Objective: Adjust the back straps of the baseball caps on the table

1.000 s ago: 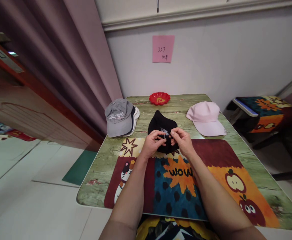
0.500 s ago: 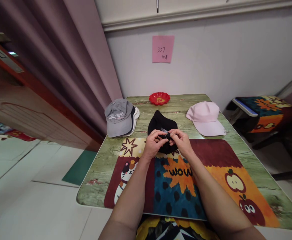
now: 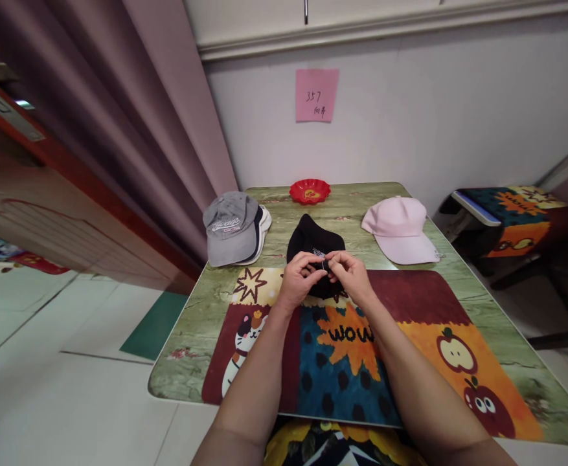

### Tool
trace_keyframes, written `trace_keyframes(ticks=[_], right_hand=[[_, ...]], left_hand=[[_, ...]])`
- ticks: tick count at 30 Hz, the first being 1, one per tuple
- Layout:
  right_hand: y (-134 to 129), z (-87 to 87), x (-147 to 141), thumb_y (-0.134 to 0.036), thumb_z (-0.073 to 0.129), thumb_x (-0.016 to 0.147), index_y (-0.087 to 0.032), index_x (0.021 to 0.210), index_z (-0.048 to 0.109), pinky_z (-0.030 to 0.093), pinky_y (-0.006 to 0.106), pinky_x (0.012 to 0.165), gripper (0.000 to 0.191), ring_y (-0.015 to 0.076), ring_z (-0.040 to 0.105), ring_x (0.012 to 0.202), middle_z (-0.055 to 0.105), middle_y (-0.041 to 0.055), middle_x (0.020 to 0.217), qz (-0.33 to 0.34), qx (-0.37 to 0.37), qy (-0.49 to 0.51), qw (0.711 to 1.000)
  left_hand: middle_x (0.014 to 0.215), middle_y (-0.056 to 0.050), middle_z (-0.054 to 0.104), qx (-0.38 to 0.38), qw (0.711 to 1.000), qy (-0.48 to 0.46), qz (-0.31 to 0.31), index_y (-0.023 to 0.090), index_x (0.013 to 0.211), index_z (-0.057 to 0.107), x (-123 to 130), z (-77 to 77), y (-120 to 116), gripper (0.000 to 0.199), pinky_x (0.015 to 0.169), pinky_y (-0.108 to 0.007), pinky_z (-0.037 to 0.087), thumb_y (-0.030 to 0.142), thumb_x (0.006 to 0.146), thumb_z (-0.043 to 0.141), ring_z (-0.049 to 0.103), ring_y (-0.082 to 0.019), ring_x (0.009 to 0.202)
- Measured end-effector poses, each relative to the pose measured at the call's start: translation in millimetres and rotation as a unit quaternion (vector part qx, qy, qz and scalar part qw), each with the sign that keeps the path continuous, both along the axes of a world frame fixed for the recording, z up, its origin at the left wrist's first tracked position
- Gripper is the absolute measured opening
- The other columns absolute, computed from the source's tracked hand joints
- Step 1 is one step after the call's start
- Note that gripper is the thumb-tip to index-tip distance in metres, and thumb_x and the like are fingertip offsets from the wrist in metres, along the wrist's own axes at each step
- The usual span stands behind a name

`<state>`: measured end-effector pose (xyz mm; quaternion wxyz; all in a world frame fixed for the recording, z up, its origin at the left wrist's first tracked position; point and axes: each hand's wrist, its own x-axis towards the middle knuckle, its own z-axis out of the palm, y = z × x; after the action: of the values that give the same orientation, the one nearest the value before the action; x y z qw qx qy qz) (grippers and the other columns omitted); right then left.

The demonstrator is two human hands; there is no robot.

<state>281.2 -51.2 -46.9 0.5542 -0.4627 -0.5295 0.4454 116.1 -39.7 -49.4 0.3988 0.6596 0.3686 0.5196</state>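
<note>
A black cap lies in the middle of the table, its peak-shaped crown toward the wall. My left hand pinches the cap's near part, where a small light line shows between the fingers. Close beside it, my right hand is closed on the same black part of the cap, thumb and forefinger together. The fingers hide most of what they grip, which looks like the strap area. On the left sit stacked caps, a grey cap in front of a white one. A pink cap rests on the right.
A red scalloped dish stands at the back of the green wood-patterned table. A colourful mat lies under my forearms. Purple curtains hang at the left, and a small covered stool is off to the right.
My right hand's fingers have shifted slightly at the black cap's near part. The left hand and the other caps look unmoved.
</note>
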Motion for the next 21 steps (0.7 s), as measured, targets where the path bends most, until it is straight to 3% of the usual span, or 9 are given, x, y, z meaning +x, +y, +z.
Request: trace_keyframes(ticks=[8, 21], right_hand=[[0, 0.9, 2, -0.039, 0.069, 0.081, -0.017, 0.068, 0.061, 0.054, 0.025, 0.055, 0.026, 0.0066, 0.053, 0.057, 0.066, 0.0068, 0.106, 0.030, 0.010, -0.003, 0.999], [2, 3.8, 14, -0.039, 0.074, 0.078, -0.017, 0.069, 0.063, 0.045, 0.023, 0.052, 0.027, 0.0057, 0.054, 0.056, 0.067, 0.0057, 0.107, 0.106, -0.021, -0.003, 0.994]], left_hand=[[0.106, -0.005, 0.063, -0.010, 1.000, -0.007, -0.010, 0.017, 0.102, 0.076, -1, -1.3, 1, 0.029, 0.052, -0.018, 0.054, 0.034, 0.080, 0.081, 0.060, -0.003, 0.057], [0.109, -0.007, 0.061, -0.023, 0.996, -0.020, -0.079, 0.018, 0.101, 0.077, -7, 0.6, 2, 0.026, 0.056, -0.020, 0.055, 0.031, 0.079, 0.080, 0.060, -0.007, 0.067]])
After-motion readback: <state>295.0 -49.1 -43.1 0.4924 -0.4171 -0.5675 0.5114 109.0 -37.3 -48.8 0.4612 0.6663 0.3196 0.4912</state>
